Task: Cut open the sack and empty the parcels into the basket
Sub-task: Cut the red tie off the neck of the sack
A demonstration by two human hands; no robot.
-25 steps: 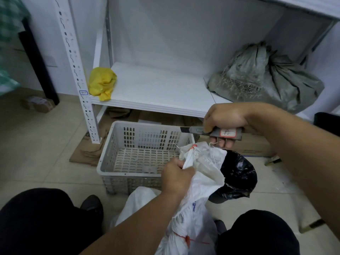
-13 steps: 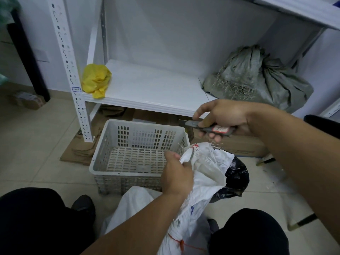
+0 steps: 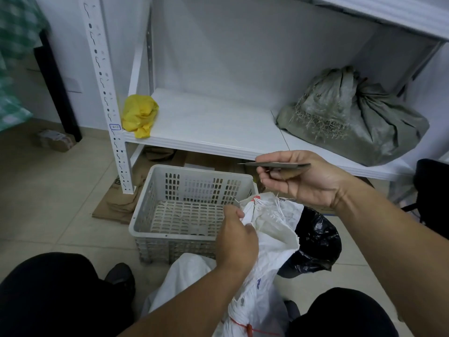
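The left hand (image 3: 237, 242) gripped the sack (image 3: 264, 239) mouth steady beside the basket (image 3: 143, 215), while the right hand (image 3: 303, 178) held a knife (image 3: 274, 164) above it.

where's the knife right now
The knife is in the right hand, right of centre in the head view, held level above the white sack, in front of the shelf edge.

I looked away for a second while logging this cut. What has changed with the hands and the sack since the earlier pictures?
The right hand has lifted the knife up off the sack's tied mouth and turned it, so it now shows edge-on, blade pointing left. Frayed cut threads stand at the mouth. The left hand still grips the sack's neck; the basket still holds no parcels.
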